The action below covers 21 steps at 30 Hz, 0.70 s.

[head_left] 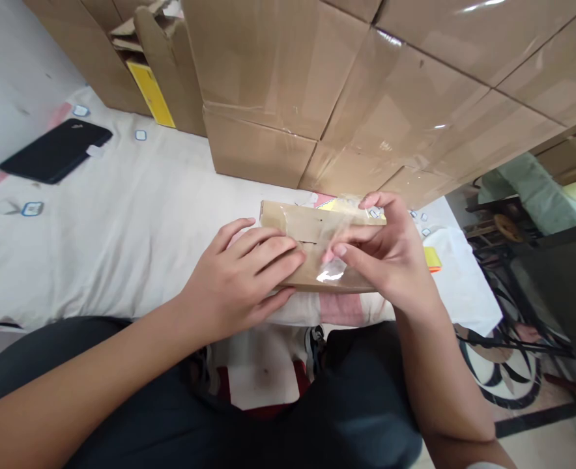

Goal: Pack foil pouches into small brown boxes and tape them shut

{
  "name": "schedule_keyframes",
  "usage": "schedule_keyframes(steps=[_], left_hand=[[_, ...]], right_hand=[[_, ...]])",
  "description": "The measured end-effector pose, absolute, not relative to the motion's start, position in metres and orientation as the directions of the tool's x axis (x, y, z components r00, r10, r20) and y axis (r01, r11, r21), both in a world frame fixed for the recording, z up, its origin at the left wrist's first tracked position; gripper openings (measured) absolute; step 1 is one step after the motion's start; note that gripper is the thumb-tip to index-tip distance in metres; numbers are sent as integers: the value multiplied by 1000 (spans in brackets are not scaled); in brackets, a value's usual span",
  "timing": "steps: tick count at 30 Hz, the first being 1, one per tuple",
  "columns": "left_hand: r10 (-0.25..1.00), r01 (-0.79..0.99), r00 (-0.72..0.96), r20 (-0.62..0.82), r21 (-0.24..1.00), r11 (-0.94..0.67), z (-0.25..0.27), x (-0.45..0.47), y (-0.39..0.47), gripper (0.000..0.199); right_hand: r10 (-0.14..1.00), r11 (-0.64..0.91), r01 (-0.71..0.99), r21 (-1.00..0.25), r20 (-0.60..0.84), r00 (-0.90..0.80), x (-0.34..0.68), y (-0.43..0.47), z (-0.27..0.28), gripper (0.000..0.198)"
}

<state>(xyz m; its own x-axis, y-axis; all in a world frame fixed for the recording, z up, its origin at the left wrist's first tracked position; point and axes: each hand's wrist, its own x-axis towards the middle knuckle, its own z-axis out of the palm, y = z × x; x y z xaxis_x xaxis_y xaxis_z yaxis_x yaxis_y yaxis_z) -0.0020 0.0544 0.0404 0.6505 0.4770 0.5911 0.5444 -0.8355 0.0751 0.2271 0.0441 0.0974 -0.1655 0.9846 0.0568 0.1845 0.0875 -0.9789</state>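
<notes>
A small cardboard box (302, 227) lies on the cloth in front of me, with a slit in its top. My left hand (249, 273) rests palm down over the box's left part, fingers spread and stretched across it, the thumb by the near edge. At the right end, my right hand (390, 251) is closed, thumb against fingers, on a clear strip of packing tape (333, 268). The shiny tape stands partly up from the cardboard and reaches down onto it. Part of the box's right end is hidden by that hand.
Stacked taped cartons (268, 71) rise just beyond the box. An open carton (171, 71) with a yellow box (152, 94) inside stands at the back left. A dark tablet-like slab (56, 150) and small labels lie on the white cloth (146, 221). Right sits a yellow-orange item (432, 259).
</notes>
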Motion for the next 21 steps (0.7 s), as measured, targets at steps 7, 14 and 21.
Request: schedule_keyframes(steps=[7,14,21], left_hand=[[486,546,606,630,115,-830,35,-2,54,42],[492,538,598,633,138,-832,34,-2,53,45],[461,536,591,662,105,-838,32,-1,52,46]], right_hand=[[970,140,210,-968,91,-225,225,44,95,49],[954,184,244,-952,113,-278,228,43,91,47],[964,162,223,-961,106,-244,226,44,91,51]])
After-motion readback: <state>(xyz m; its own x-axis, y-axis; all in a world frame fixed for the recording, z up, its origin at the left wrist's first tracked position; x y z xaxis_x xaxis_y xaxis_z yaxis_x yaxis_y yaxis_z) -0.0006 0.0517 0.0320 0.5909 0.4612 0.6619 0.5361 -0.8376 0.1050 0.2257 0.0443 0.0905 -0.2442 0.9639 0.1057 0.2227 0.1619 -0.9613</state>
